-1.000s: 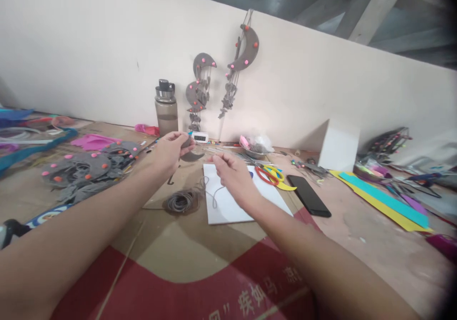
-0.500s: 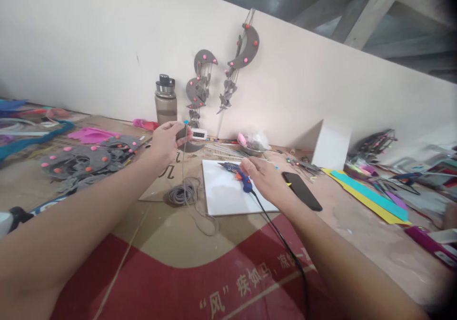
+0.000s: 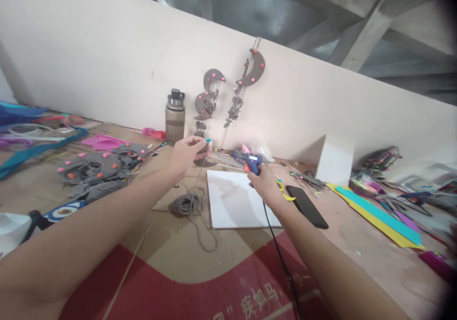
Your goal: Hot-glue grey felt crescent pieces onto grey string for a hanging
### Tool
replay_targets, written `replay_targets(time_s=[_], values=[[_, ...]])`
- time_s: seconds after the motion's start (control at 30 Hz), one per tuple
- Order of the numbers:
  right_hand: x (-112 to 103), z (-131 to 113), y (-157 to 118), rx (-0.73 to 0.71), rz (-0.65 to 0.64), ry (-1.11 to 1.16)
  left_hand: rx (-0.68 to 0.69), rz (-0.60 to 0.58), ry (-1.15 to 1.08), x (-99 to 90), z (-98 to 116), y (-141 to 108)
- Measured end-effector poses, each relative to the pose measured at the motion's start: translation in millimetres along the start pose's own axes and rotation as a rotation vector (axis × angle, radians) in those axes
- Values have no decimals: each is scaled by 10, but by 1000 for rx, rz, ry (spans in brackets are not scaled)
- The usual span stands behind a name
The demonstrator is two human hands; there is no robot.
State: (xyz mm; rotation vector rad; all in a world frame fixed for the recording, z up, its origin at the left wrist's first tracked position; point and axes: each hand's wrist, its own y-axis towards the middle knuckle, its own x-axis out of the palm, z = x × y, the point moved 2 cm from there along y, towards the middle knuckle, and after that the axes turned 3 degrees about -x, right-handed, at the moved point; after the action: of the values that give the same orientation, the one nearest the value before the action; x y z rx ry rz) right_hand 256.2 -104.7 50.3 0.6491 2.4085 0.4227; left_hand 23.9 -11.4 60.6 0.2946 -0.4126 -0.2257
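My left hand point(image 3: 186, 153) pinches a grey felt-like crescent point(image 3: 203, 162), with a small blue piece at the fingertips. From it a grey cord point(image 3: 198, 183) runs down to a loose coil point(image 3: 186, 204) on the cardboard. My right hand point(image 3: 268, 185) is wrapped round the handle of a blue hot glue gun point(image 3: 253, 163), held up over the far part of a white board point(image 3: 228, 208). The gun's nozzle points left, toward the crescent, and stays apart from it. Its black cable point(image 3: 277, 248) trails down toward me.
Grey crescents with pink and orange dots hang on the wall point(image 3: 256, 67); more lie at left point(image 3: 89, 165). A bottle point(image 3: 174, 120) stands at the back. Right of the board lie a black phone point(image 3: 307, 206) and yellow and turquoise sheets point(image 3: 378, 215).
My right hand has closed round the glue gun and lifted it off the white board. My left hand still holds the crescent and cord. The view has shifted upward.
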Motion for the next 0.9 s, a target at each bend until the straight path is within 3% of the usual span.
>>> replay_targets(time_s=[0.17,0.33,0.5,0.67,0.9], values=[[296,-445,-83,-92,31,373,-35,14,2,-21,-47,20],[562,-497,-222,-163,-55,625,-13,7,20,-54,-83,31],[590,-368,-266,-104,-91,596,-32,11,18,-60,-117,30],[601,-354,-296,-171,-146,509,-35,46,52,-27,-120,12],[610,-331,-331,-200,-99,415,9,62,51,25,-87,-15]])
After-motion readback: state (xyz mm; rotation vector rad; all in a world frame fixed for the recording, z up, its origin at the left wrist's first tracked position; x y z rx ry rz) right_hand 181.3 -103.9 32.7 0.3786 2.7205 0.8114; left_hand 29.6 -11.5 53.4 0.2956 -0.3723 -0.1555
